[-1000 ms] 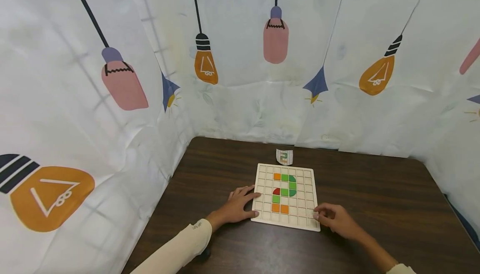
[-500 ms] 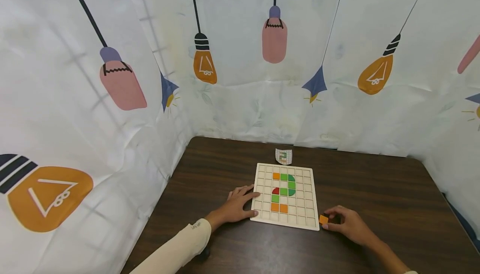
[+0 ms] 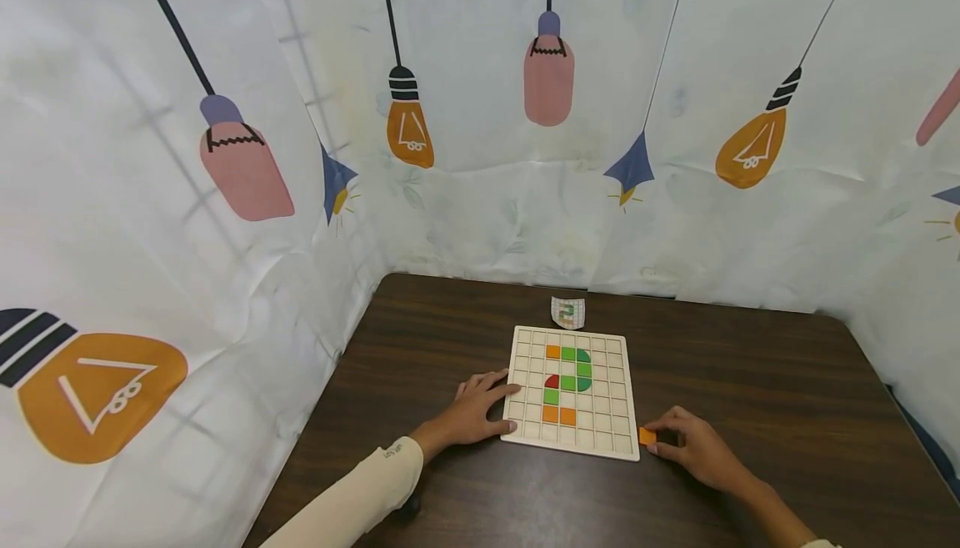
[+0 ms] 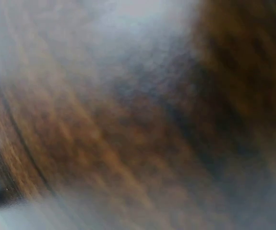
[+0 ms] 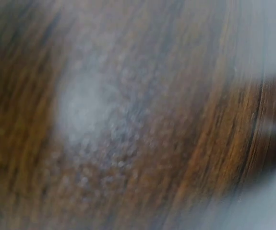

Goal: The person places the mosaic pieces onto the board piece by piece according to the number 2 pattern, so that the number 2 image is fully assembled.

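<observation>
A pale gridded board lies on the dark wooden table, with green, orange and red tiles forming a figure like a 2. My left hand rests at the board's left edge, fingers spread, the thumb and a fingertip on its rim. Just off the board's lower right edge, my right hand pinches an orange square tile between thumb and fingers. Both wrist views show mostly blurred table surface.
A small curled paper card printed with a similar coloured figure stands behind the board. Brown tabletop stretches to the right. A white curtain with printed lamps hangs along the back and left.
My right hand has drawn back from the board's right edge, and the orange tile has come into sight in its fingers. My left hand stays in place.
</observation>
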`<action>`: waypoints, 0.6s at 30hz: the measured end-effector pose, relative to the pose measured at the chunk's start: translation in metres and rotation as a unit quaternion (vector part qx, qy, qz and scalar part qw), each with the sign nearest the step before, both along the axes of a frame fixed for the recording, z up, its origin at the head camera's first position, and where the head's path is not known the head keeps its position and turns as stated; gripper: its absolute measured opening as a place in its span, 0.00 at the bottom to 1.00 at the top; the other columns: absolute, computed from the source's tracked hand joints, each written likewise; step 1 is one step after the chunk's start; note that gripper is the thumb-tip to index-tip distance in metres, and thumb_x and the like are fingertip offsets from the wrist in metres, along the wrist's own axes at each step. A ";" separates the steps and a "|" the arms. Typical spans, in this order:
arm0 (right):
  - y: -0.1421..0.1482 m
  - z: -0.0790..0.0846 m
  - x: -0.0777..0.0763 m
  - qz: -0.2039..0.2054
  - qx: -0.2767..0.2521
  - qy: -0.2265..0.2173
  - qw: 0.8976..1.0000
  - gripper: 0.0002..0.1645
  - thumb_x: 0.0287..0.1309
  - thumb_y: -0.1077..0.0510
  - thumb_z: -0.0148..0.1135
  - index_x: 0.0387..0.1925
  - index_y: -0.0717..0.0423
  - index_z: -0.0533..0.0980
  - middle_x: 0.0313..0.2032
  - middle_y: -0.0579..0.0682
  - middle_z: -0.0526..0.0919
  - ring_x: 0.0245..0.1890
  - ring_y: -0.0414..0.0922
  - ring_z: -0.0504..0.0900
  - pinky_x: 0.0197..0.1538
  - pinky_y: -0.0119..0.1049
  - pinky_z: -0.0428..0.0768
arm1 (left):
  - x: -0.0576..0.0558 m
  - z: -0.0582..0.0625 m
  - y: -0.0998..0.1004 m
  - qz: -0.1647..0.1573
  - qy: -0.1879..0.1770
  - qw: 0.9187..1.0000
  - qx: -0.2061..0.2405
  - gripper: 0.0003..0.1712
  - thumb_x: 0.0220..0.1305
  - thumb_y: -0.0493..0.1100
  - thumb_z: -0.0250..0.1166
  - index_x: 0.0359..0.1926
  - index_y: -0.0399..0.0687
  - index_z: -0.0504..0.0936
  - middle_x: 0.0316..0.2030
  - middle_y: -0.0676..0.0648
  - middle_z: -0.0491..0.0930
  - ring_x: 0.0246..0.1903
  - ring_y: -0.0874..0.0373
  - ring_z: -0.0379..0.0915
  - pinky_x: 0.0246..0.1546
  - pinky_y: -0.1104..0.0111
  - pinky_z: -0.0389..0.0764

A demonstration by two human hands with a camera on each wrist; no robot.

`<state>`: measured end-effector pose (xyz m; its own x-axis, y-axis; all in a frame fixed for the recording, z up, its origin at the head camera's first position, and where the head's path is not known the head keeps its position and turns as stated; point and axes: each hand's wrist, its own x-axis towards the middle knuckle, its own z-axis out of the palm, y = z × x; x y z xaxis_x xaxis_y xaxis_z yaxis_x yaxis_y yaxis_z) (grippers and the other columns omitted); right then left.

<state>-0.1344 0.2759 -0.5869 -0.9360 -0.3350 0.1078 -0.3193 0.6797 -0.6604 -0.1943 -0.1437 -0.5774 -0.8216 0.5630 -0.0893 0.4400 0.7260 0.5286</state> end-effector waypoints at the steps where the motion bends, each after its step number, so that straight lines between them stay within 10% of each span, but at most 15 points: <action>1: 0.000 -0.001 0.000 0.002 0.001 0.005 1.000 0.14 0.55 0.52 0.75 0.44 0.48 0.85 0.38 0.40 0.78 0.23 0.29 0.65 0.27 0.28 0.69 | 0.000 0.000 0.000 0.000 0.001 1.000 0.000 0.38 0.66 0.66 0.63 0.73 0.66 0.67 0.78 0.49 0.53 0.71 0.46 0.54 0.62 0.45 0.59; 18: -0.002 0.006 -0.003 0.023 0.008 -0.029 0.999 0.13 0.59 0.54 0.72 0.44 0.49 0.80 0.40 0.44 0.79 0.24 0.30 0.67 0.27 0.28 0.71 | 0.001 0.001 0.001 0.000 0.000 1.000 0.002 0.37 0.66 0.65 0.63 0.73 0.66 0.68 0.78 0.49 0.54 0.69 0.47 0.56 0.61 0.46 0.59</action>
